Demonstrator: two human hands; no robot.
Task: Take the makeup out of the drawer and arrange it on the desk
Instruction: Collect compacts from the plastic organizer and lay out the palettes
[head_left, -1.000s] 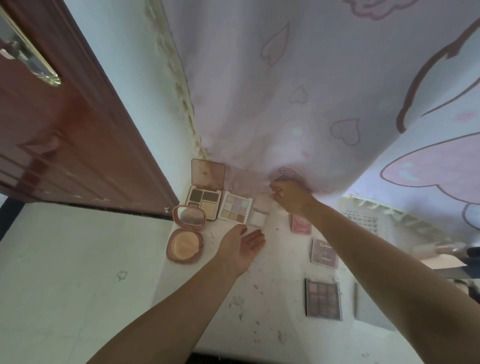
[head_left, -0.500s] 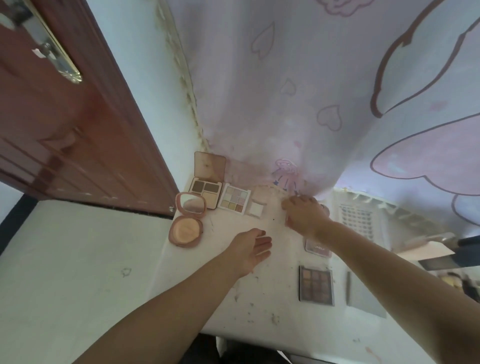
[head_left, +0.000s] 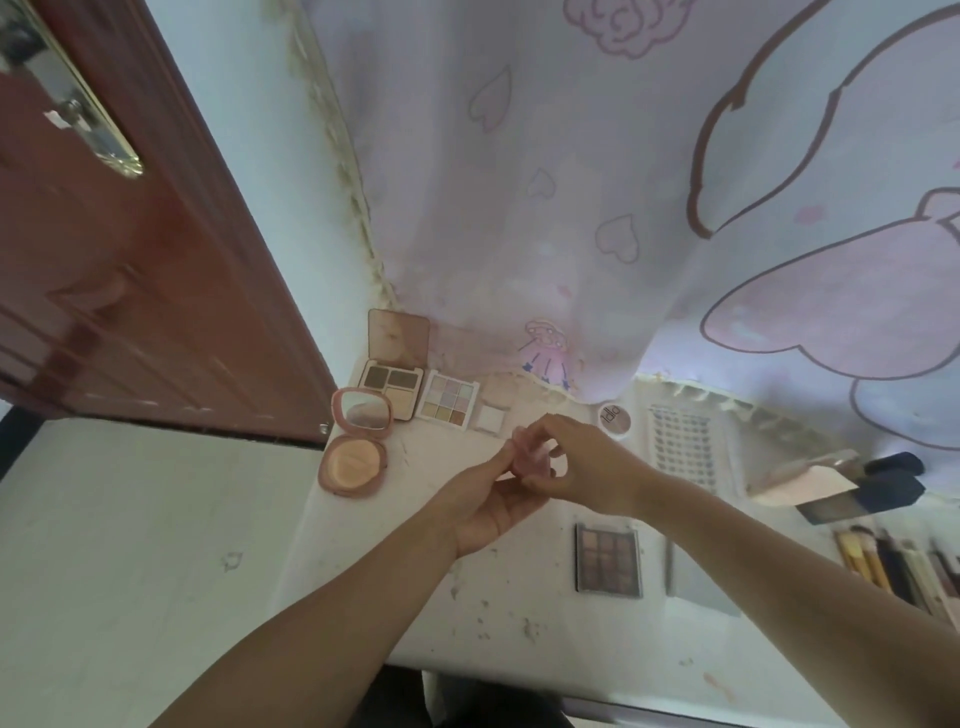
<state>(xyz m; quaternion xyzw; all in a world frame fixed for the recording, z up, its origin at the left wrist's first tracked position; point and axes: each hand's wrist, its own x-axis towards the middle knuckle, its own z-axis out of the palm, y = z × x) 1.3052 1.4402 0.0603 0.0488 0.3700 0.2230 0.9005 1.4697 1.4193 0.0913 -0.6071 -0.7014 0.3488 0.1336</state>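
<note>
Both hands meet over the white desk (head_left: 519, 613) around a small pink compact (head_left: 530, 457). My right hand (head_left: 587, 462) pinches it from above with thumb and fingers. My left hand (head_left: 493, 499) holds it from below with its fingertips. Along the back of the desk lie an open round pink powder compact (head_left: 353, 462), an open brown palette (head_left: 392, 387), a pastel eyeshadow palette (head_left: 449, 405) and a small white square pan (head_left: 491, 418). A dark eyeshadow palette (head_left: 608, 558) lies closed in front of my right forearm.
A round labelled pot (head_left: 614, 420) and a white sheet of lashes (head_left: 685, 447) sit at the back right. Brushes (head_left: 893, 566) and a dark box (head_left: 883, 493) lie at the far right. A red-brown door (head_left: 130, 270) stands left; a pink printed curtain (head_left: 623, 182) hangs behind.
My right hand has lifted the small pink compact from the desk and brought it toward me. My left hand rose to meet it and now holds it too. The view swung right.
</note>
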